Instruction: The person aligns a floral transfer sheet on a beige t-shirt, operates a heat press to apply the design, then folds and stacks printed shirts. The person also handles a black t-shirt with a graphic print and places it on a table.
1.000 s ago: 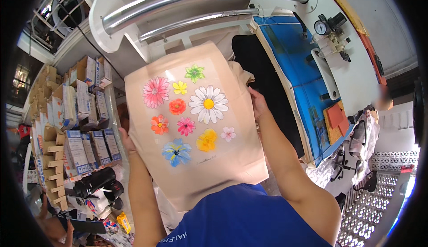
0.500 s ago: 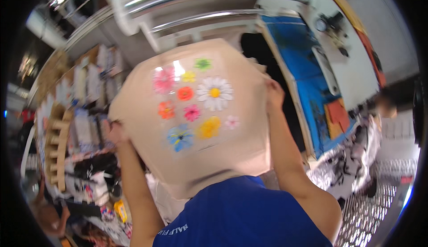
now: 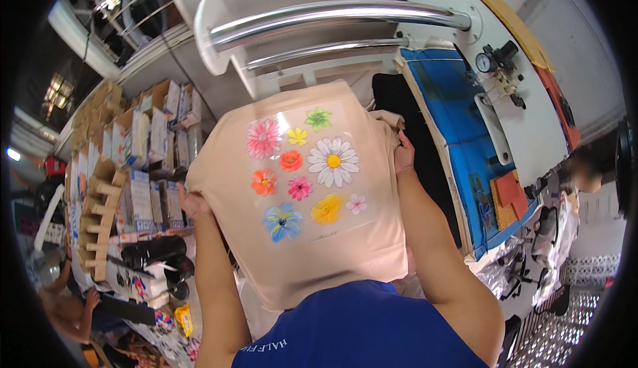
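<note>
Beige garment [image 3: 319, 248] spread printed side up in front of the torso, nearer than the chrome bars [image 3: 345, 19] and left of the black pad [image 3: 430, 169]; long axis runs from the body to the far side, far end leaning slightly left. Right hand [image 3: 405, 155] has its fingers pinching bunched cloth at the right edge. Left hand [image 3: 195, 204] is at the left edge, fingers partly hidden, can't tell if they're gripping.
</note>
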{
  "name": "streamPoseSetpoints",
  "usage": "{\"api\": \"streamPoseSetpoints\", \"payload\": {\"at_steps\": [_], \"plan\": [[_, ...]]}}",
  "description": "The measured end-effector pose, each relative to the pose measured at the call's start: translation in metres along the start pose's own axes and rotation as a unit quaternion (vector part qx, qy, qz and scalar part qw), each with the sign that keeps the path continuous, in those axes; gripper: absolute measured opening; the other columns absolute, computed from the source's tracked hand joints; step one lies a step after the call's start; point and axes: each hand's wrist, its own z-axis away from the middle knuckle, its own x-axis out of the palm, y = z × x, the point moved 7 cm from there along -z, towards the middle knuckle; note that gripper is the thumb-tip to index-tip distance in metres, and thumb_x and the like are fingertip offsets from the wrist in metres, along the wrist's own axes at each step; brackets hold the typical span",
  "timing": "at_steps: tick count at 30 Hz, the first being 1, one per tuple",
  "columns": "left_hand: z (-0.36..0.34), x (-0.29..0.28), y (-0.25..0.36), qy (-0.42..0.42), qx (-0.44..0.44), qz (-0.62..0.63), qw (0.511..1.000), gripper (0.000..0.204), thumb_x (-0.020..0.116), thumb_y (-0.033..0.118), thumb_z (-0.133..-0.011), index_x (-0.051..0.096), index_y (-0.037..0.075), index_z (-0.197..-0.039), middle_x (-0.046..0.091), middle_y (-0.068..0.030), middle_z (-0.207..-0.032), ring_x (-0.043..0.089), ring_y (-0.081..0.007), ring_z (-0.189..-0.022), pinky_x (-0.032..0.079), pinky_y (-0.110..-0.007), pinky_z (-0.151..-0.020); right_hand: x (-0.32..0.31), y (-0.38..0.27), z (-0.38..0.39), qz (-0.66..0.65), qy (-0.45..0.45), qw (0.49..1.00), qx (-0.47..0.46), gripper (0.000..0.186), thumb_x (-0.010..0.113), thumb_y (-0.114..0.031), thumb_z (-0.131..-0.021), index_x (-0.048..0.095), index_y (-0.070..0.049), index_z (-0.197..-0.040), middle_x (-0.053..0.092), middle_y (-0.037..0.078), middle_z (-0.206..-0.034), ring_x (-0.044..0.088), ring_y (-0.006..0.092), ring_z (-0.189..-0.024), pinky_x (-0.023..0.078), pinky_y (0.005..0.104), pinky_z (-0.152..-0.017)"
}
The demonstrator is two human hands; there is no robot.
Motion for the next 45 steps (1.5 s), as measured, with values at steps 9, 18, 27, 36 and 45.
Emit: {"api": "streamPoseSetpoints", "payload": {"at_steps": [9,18,27,36,45], "plan": [[0.003,-0.03,0.017,-0.066,0.026,0.041,0.997,0.065,0.063,0.049,-0.092,0.057,-0.003,-0.131,0.059,-0.016,-0.136,0.053,-0.0321,-0.127,0.038,-0.048,-0.11,-0.029,-0.017,-0.008,-0.174,0.036,0.984,-0.022,0.054,0.055,-0.032,-0.089,0.058,0.002,-0.131,0.06,0.017,-0.134,0.058,0.0337,-0.121,0.041,0.0425,-0.11],[0.014,-0.03,0.061,-0.155,0.009,0.094,0.983,0.056,0.055,0.045,-0.095,0.06,-0.002,-0.124,0.063,-0.0188,-0.127,0.057,-0.0329,-0.121,0.043,-0.049,-0.104,0.023,-0.017,0.003,-0.085,0.099,0.991,-0.026,0.041,0.054,-0.026,-0.085,0.066,0.002,-0.113,0.067,0.019,-0.116,0.063,0.0347,-0.111,0.047,0.046,-0.103],[0.023,0.035,0.024,0.003,0.065,0.048,0.997,0.053,0.051,0.046,-0.097,0.062,0.002,-0.124,0.063,-0.0162,-0.13,0.055,-0.0351,-0.124,0.038,-0.052,-0.109,0.015,-0.04,0.01,-0.125,0.061,0.99,-0.008,0.051,0.047,-0.024,-0.088,0.056,0.006,-0.13,0.06,0.023,-0.132,0.057,0.0382,-0.123,0.042,0.0482,-0.109],[0.041,0.017,-0.017,0.037,-0.106,-0.218,0.969,0.052,0.053,0.046,-0.1,0.057,0.003,-0.128,0.067,-0.0127,-0.12,0.062,-0.0299,-0.113,0.047,-0.047,-0.099,0.001,-0.027,0.03,0.026,0.02,0.991,0.127,0.05,0.052,-0.029,-0.098,0.049,-0.001,-0.139,0.06,0.014,-0.135,0.059,0.0297,-0.123,0.045,0.0441,-0.107],[0.09,0.015,-0.023,0.009,-0.123,-0.28,0.952,0.028,0.059,0.023,-0.101,0.058,0.003,-0.12,0.068,-0.006,-0.111,0.067,-0.0184,-0.097,0.056,-0.036,-0.089,-0.028,-0.038,0.082,0.196,0.186,0.962,0.048,0.034,0.053,-0.024,-0.104,0.055,0.004,-0.125,0.066,0.014,-0.119,0.066,0.0229,-0.108,0.053,0.0358,-0.096]]}}
